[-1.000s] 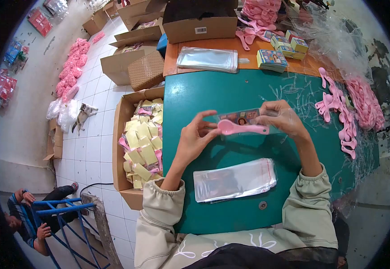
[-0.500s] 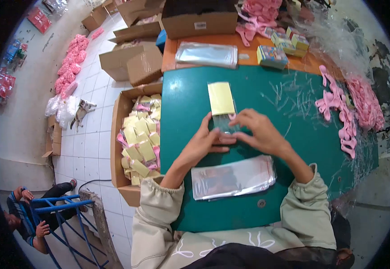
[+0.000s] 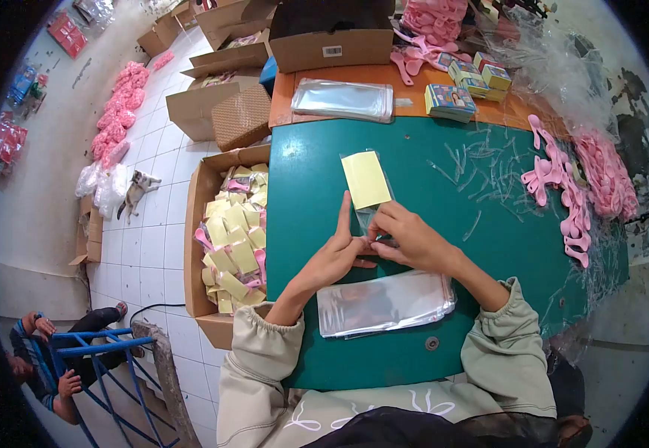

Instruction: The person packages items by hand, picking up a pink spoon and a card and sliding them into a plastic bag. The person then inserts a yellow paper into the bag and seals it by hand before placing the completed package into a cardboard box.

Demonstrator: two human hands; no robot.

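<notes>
A yellow card [image 3: 366, 179] lies in a small clear plastic bag [image 3: 364, 217] on the green tabletop, tilted slightly. At the bag's near end, my left hand [image 3: 332, 257] pinches the plastic between thumb and fingers, its index finger stretched along the left side. My right hand [image 3: 415, 240] meets it there, fingertips closed on the same end of the bag. Between the fingertips, the plastic is mostly hidden. Just below both hands rests a stack of flat clear plastic bags [image 3: 384, 306].
Left of the table stands a cardboard box [image 3: 199, 216] of bagged yellow cards and pink spoons. Pink spoons [image 3: 556, 175] and clear plastic strips [image 3: 463, 168] lie at right. More clear bags [image 3: 343, 99] and small boxes [image 3: 450, 101] sit at the back. A person [image 3: 44, 358] is at lower left.
My right hand has come down and left, its fingers closing at the bag's near end beside my left hand. The bag with the yellow card has shifted slightly toward me.
</notes>
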